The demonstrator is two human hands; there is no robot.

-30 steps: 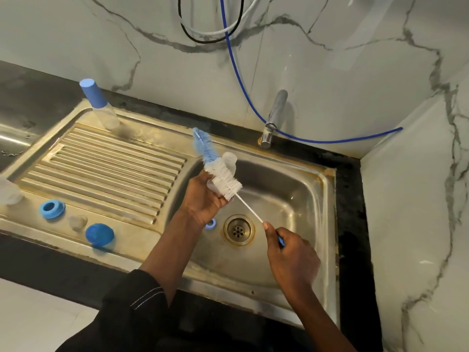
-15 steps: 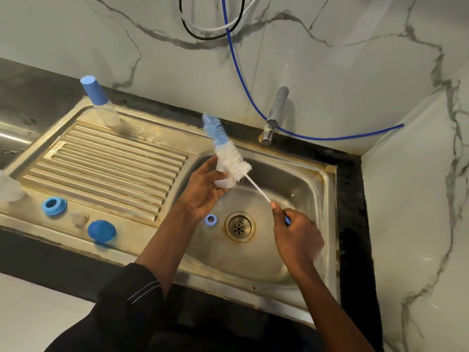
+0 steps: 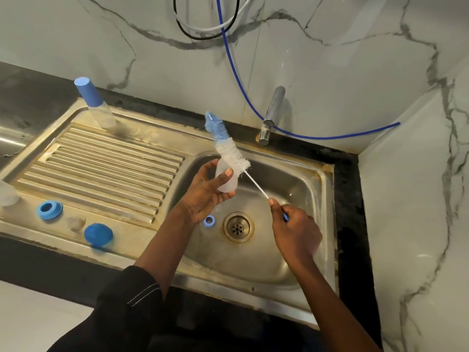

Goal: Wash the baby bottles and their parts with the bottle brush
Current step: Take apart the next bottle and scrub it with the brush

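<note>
Over the steel sink basin [image 3: 299, 199], my left hand [image 3: 205, 194] grips a clear baby bottle [image 3: 228, 182]. My right hand [image 3: 294, 227] pinches the thin white handle of the bottle brush [image 3: 229, 148]. The brush's white and blue bristles stick up and to the left, above and beside the bottle, outside it. A small blue ring [image 3: 209, 220] lies in the basin next to the drain [image 3: 238, 226]. On the drainboard sit a blue collar ring [image 3: 49, 210], a clear teat [image 3: 76, 223] and a blue cap [image 3: 98, 235]. A capped bottle [image 3: 95, 105] stands at the back left.
A chrome tap [image 3: 271, 115] rises behind the basin, with no water seen running. A blue hose [image 3: 236, 67] and other cables hang on the marble wall. A marble side wall closes the right. A clear item [image 3: 7, 194] sits at the drainboard's left edge.
Both hands rose toward the back of the basin. The brush slid up and left along the bottle, its head now higher. The left thumb now lies across the bottle.
</note>
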